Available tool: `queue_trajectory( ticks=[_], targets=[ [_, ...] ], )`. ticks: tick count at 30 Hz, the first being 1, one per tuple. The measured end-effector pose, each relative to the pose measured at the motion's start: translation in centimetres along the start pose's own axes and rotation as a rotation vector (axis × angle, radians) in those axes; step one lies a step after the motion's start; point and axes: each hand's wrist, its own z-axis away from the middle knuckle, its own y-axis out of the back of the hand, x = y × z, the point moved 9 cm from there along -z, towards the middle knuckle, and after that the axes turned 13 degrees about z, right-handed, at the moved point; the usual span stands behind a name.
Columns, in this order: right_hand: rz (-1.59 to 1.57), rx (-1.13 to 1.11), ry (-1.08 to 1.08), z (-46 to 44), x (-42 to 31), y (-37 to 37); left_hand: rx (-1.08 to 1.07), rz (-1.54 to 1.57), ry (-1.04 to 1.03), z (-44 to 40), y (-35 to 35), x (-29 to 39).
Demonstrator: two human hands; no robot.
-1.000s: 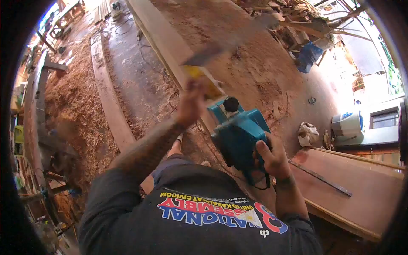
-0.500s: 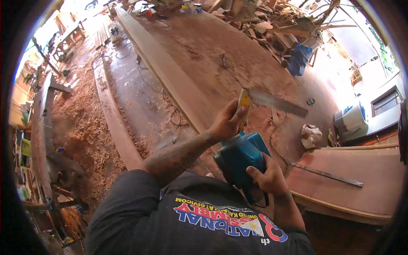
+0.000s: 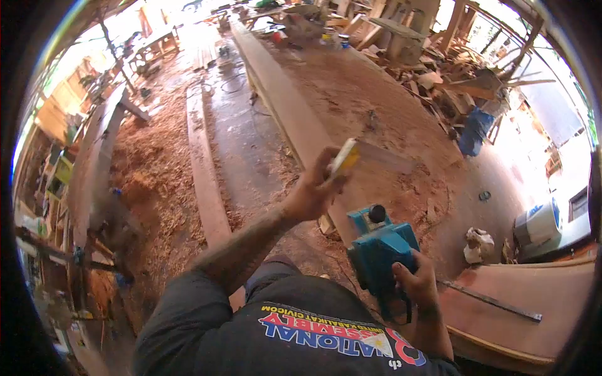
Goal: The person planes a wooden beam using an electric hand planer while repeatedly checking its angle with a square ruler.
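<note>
My left hand (image 3: pixel 313 191) is closed around the pale and yellow handle of a try square (image 3: pixel 346 156). The square's metal blade points right and is smeared by motion. My right hand (image 3: pixel 415 279) grips a teal electric planer (image 3: pixel 384 247) with a black front knob, held in front of my shirt. Below and beyond both hands runs a long wooden plank (image 3: pixel 282 103), stretching away toward the back of the workshop. The planer overlaps the plank's near end; I cannot tell whether they touch.
Wood shavings (image 3: pixel 150 182) cover the floor, where another long board (image 3: pixel 204 169) lies. At right are a wooden panel (image 3: pixel 514 294) with a metal bar (image 3: pixel 492 299) on it and a white bucket (image 3: pixel 538 224). Scrap wood (image 3: pixel 464 91) is heaped at the back right.
My left hand and the try square have moved left, apart from the planer. The planer has shifted right and down, its front knob now showing. The view has tilted up and turned left.
</note>
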Motion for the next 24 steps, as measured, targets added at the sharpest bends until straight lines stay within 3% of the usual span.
queue_trajectory(
  ticks=[3, 6, 7, 9, 11, 13, 24],
  targets=[
    [-0.012, 0.035, 0.075, 1.5, -0.4, -0.5, -0.333, 0.228, -0.188, 6.1, -6.3, 9.9],
    [-0.008, 0.075, 0.137, 2.9, -1.3, -1.8, -0.585, 0.449, -0.061, 11.1, -11.7, 15.9],
    [-0.013, 0.078, 0.127, 3.5, -1.4, -2.1, -0.621, 0.424, -0.043, 12.4, -13.0, 16.7],
    [-0.026, 0.099, 0.116, 4.7, -1.6, -3.5, -0.644, 0.140, -0.289, 14.6, -14.6, 17.7],
    [-0.038, 0.119, 0.097, 6.5, -1.7, -4.8, -0.713, -0.123, -0.462, 17.7, -15.2, 17.2],
    [-0.048, 0.145, 0.072, 8.7, -1.6, -6.6, -0.785, -0.217, -0.494, 20.4, -15.1, 15.7],
    [-0.125, 0.207, -0.122, 19.5, 1.8, -14.4, -0.938, -0.306, -0.467, 29.1, -12.2, 10.7]
  ],
)
